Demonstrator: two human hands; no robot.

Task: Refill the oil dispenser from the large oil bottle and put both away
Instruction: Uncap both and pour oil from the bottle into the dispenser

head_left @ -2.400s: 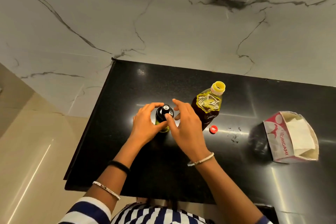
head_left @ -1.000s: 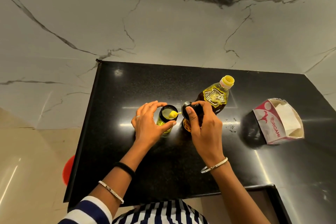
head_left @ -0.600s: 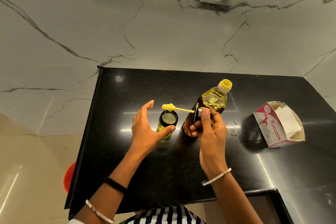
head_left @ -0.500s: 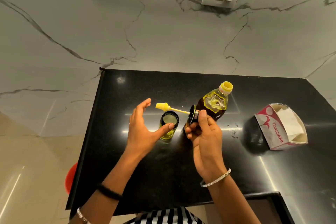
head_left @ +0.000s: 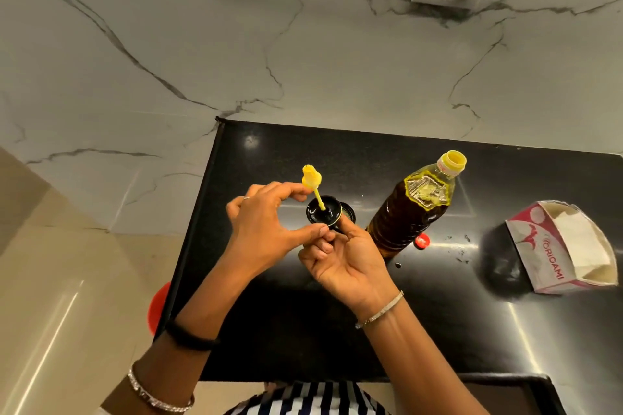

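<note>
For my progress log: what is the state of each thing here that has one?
Black round dispenser lid with yellow brush stem: off, held by right hand and left hand.
Small dark-rimmed oil dispenser: open, on counter.
Large clear plastic oil bottle: uncapped, upright.
Small red bottle cap: off, beside bottle.
Pink-white cardboard tissue box: open.

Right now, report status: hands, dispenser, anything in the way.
Right hand grips black round lid with yellow dipper stem, left hand pinching it too. Small dark dispenser jar open behind lid. Large clear oil bottle uncapped beside; nothing blocking.
</note>
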